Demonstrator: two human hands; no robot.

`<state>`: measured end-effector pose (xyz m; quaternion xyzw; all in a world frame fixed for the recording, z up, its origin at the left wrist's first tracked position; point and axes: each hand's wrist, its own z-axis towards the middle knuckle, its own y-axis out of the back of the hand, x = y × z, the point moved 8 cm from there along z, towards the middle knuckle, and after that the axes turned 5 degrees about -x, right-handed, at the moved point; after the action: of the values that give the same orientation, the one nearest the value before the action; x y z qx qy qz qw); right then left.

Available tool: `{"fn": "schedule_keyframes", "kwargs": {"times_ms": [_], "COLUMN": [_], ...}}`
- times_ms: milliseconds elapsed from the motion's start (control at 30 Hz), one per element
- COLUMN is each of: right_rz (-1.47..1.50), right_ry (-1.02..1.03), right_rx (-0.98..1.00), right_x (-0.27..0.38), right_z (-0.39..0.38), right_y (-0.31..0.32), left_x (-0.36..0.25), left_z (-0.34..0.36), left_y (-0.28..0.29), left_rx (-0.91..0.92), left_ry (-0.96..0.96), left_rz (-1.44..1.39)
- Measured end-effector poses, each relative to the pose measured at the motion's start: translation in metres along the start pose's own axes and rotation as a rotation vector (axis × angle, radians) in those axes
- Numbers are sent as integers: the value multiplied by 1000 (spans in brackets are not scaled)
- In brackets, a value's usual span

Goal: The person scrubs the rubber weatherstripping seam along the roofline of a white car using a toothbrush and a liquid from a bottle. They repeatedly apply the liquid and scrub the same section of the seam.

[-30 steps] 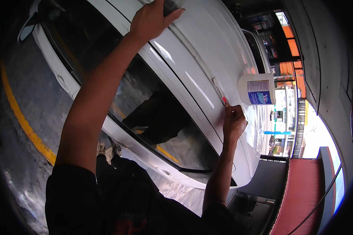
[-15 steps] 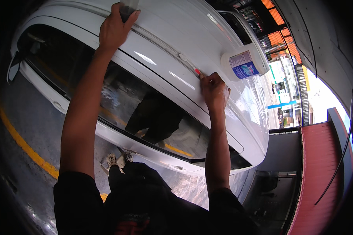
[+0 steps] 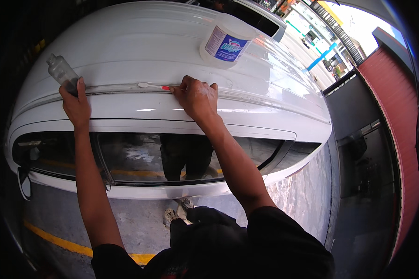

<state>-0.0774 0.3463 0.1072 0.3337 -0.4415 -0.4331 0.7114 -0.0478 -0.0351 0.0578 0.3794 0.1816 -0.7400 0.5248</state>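
Note:
My left hand (image 3: 74, 104) grips a translucent plastic bottle (image 3: 60, 69), dark near its lower part, on the left of the white car's roof (image 3: 139, 46). My right hand (image 3: 198, 97) pinches a white toothbrush (image 3: 149, 86) with a red part on the handle, its head lying along the long roof channel (image 3: 112, 87) above the side windows. Behind my right hand stands a large translucent plastic jug (image 3: 226, 44) with a blue and white label.
Below the dark side windows (image 3: 125, 153), my shoes (image 3: 171, 216) stand on grey pavement marked by a yellow line (image 3: 56, 237). A side mirror (image 3: 24, 183) sticks out at left. A red corrugated structure (image 3: 393, 102) is at right; a street and another vehicle lie beyond the roof.
The view has swung round, so the car runs more level across it. The bottle in my left hand now shows in full. Both hands keep hold of their objects.

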Motion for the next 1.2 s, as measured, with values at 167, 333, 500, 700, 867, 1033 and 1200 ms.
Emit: {"fn": "schedule_keyframes", "kwargs": {"times_ms": [167,333,500,700,867,1033,1200], "right_rz": [-197,-232,-91,-10,-138,-33,-47], "right_ry": [-337,-405,19,141,-47,174,2], "right_rx": [-110,-209,-164,-159,-92,-153,-82], "right_x": [-211,-292,-50,-2,-73,24,-28], "right_z": [-52,-70,-24,-19,-30,-10,-29], "right_y": [107,154,28,16,45,-6,29], "left_x": [4,1,1,2,7,-2,1], "left_z": [-3,-5,-6,-8,-3,-6,-3], "left_y": [26,8,15,13,15,3,17], "left_rx": [-18,6,8,20,-20,29,-6], "left_ry": [-3,40,28,-2,-25,4,-15], "left_rz": [57,35,31,6,23,-13,17]}}
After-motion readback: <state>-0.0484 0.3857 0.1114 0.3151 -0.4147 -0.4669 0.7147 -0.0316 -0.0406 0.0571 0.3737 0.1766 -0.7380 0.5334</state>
